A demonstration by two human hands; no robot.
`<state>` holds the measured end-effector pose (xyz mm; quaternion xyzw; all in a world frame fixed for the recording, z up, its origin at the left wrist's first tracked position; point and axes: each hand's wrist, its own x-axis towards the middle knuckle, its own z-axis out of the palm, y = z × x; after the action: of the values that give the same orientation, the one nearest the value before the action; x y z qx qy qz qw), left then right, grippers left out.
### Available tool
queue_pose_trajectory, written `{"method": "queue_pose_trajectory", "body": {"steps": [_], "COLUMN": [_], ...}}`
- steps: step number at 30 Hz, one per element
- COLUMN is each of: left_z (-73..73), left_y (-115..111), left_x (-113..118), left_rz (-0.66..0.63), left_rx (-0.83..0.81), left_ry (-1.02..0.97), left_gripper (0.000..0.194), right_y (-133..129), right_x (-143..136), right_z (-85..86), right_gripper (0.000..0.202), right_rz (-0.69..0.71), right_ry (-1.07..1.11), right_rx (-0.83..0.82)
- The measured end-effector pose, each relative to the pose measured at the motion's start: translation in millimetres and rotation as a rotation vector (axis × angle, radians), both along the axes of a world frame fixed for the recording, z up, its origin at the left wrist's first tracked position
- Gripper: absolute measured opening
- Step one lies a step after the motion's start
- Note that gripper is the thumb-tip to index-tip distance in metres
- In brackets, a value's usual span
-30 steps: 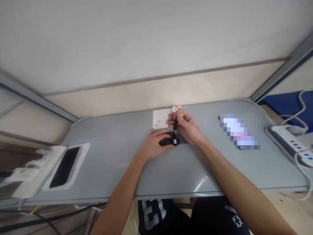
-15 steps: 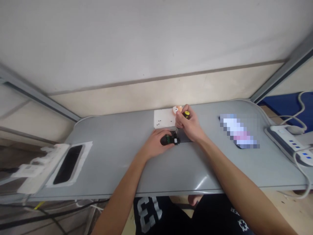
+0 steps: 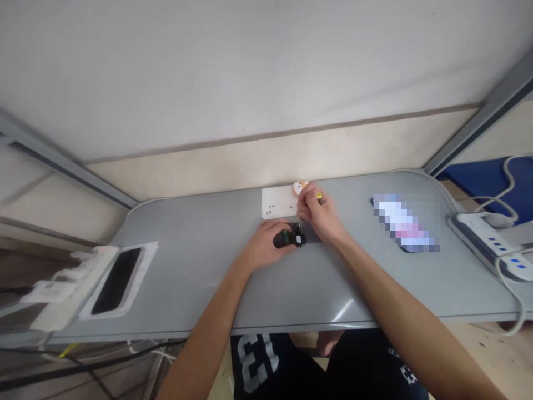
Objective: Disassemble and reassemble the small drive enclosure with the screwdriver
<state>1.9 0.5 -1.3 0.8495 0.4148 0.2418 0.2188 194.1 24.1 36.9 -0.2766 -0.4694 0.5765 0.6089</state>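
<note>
My left hand [image 3: 266, 244] is closed around the side of a small black device with a green circuit board [image 3: 286, 238], pressing it down at the middle of the grey table. My right hand [image 3: 318, 214] grips a screwdriver by its black and yellow handle [image 3: 319, 196]; the thin shaft points down at the device's upper right part. Fingers cover most of the handle, and the tip is too small to make out. Behind the hands lies a white sheet [image 3: 275, 201] with several tiny dark screws [image 3: 270, 210] on it. A round orange and white animal-face item [image 3: 298, 188] sits at its right end.
A blurred-out phone [image 3: 402, 222] lies on the right of the table, with a white power strip [image 3: 491, 244] and cables beyond it. On the left, a black phone [image 3: 116, 280] rests on white paper beside another power strip [image 3: 75, 289]. A wall rises behind.
My right hand has turned on the screwdriver, its fingers rolling round the handle so less of the yellow end shows. The left hand and the device stay in place.
</note>
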Motion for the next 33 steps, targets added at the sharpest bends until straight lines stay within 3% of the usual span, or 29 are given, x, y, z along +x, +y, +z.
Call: {"method": "queue_pose_trajectory", "body": {"steps": [11,17,24,33], "left_z": [-2.6,-3.8,0.0,3.0], "left_y": [0.6,0.6,0.7,-0.4], "left_x": [-0.8,-0.6,0.5,0.6], "left_rz": [0.039,0.037,-0.008,-0.021], "left_rx": [-0.028,-0.006,0.019,0.029], "left_ry": [-0.016,-0.031,-0.017,-0.006], "left_gripper": [0.04,0.034,0.026,0.027], "right_y": [-3.0,-0.9,3.2,0.4], "right_x": [-4.4,0.9,3.5,4.7], "right_z": [0.7,3.8,0.8,5.1], "right_gripper": [0.049,0.039,0.046,0.044], "right_rz": [0.01,0.119,-0.022,0.079], "right_ry": [-0.016,0.032,0.05,0.045], "right_rx": [0.032,0.044,0.003,0.001]}}
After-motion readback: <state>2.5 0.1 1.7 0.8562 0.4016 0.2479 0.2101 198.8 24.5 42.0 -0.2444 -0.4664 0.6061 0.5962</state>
